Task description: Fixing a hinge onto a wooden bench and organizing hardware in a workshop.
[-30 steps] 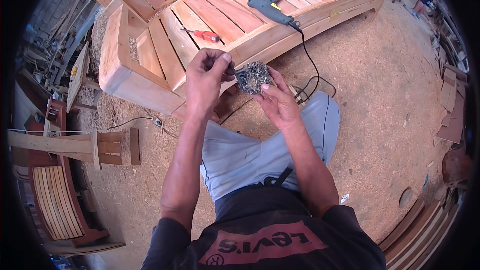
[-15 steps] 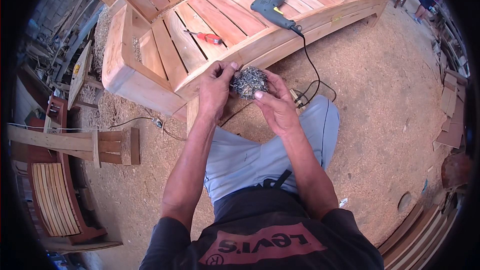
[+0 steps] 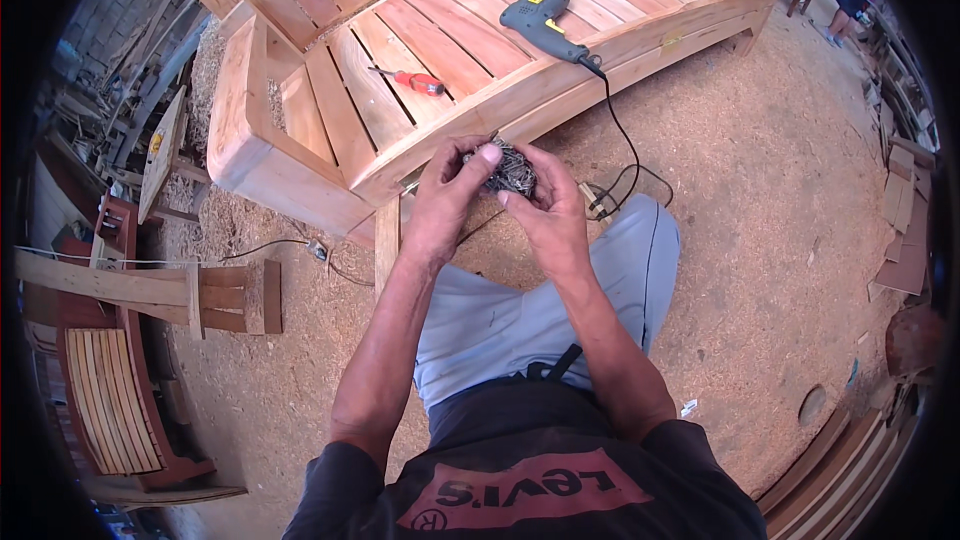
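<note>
Between my two hands, above my lap, is a clump of nails, thin, dark grey and shiny, possibly in a clear bag. My left hand grips its left side, with the thumb pressed over the top. Around the right side curl the fingers of my right hand, its thumb at the lower edge. Just beyond my hands runs the front rail of a bare wooden bench. On the bench's slats lie a red-handled screwdriver and a grey-green power drill.
The drill's black cord hangs over the front rail to the sawdust-covered floor. At the left, a wooden frame piece and a slatted panel stand near a cable connector. Planks lie at the lower right.
My left hand has shifted right and its thumb now lies over the clump of nails. My fingers cover more of the clump than before. The drill and screwdriver stay on the bench.
</note>
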Motion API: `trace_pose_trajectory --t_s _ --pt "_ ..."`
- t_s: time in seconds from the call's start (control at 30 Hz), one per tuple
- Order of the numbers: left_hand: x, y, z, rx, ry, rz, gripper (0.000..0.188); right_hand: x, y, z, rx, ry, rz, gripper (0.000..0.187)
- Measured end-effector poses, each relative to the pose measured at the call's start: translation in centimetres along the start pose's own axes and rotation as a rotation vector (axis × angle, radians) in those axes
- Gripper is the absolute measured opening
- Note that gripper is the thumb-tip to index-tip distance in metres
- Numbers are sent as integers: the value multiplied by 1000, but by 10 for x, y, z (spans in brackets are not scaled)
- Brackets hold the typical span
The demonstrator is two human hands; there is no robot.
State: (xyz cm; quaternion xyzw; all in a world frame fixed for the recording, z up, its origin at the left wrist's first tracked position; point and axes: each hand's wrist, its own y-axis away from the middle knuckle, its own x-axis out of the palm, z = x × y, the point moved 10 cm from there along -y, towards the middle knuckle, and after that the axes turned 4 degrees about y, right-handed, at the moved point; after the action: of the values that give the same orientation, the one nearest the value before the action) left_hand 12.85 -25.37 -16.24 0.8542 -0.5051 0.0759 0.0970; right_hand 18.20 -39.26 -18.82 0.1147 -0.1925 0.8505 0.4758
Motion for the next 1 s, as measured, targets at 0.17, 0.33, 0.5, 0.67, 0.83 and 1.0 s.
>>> trace_pose_trajectory --t_s 0.17,0.33,0.5,0.67,0.83,1.0 --pt "8 5 1 48 -24 51 41 4 6 0 -37 38 -3 63" --pt "10 8 -2 82 -23 73 40 2 6 1 -42 15 -2 64" --pt "4 5 5 88 -61 53 39 2 7 -1 -62 21 -30 64" --pt "2 4 13 64 59 50 38 4 12 -3 -87 106 -23 64" --pt "2 2 15 36 145 32 38 6 15 1 -101 209 -25 64" --pt "4 3 18 7 116 65 36 3 20 2 -122 232 -51 64"
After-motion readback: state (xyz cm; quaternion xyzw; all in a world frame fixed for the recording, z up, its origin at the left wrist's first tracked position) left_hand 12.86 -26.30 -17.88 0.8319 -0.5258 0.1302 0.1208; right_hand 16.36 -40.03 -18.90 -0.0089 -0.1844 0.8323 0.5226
